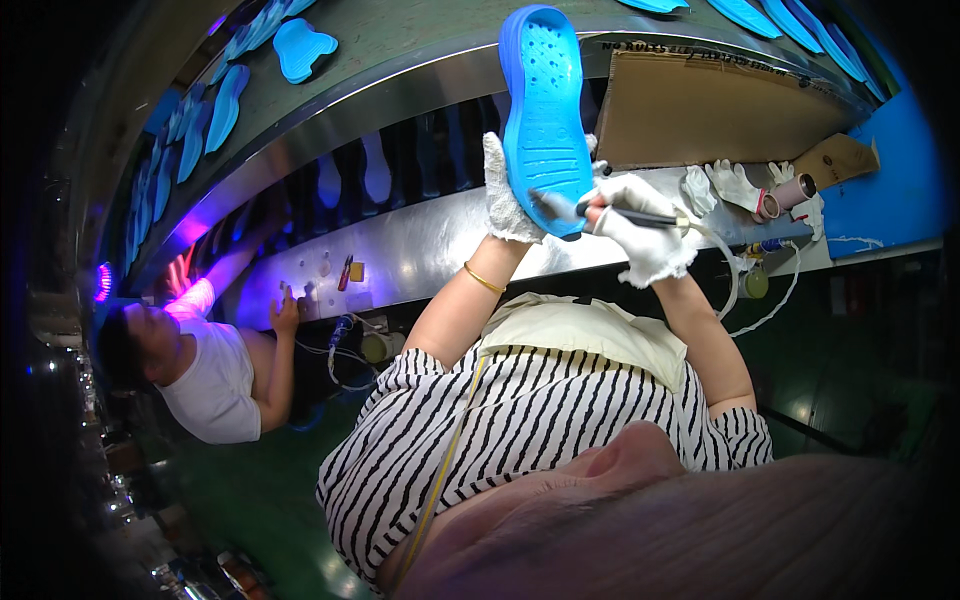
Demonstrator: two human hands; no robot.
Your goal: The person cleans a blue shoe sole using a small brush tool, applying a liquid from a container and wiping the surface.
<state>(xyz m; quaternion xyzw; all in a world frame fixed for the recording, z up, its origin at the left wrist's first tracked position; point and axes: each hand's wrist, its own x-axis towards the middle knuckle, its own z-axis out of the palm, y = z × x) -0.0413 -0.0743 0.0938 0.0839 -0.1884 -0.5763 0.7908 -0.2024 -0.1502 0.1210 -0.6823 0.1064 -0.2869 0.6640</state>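
Note:
A bright blue shoe sole [545,125] stands up lengthwise over the metal bench, its inner face with small holes and ridges toward me. Wrapped round its left edge is my left hand [508,195], in a white knit glove. My right hand [640,225], gloved too with bare fingertips, grips a dark-handled brush [640,216] with a pale tube running from its end. The brush's bristles lie against the lower end of the sole. What the left fingers do behind the sole is mostly hidden.
A metal bench [420,255] runs across in front of me. Behind it, more blue soles [228,105] lie on a green conveyor [400,30]. At right are a cardboard sheet [700,110], white gloves [735,185] and a blue panel [895,180]. A co-worker [215,375] sits at left.

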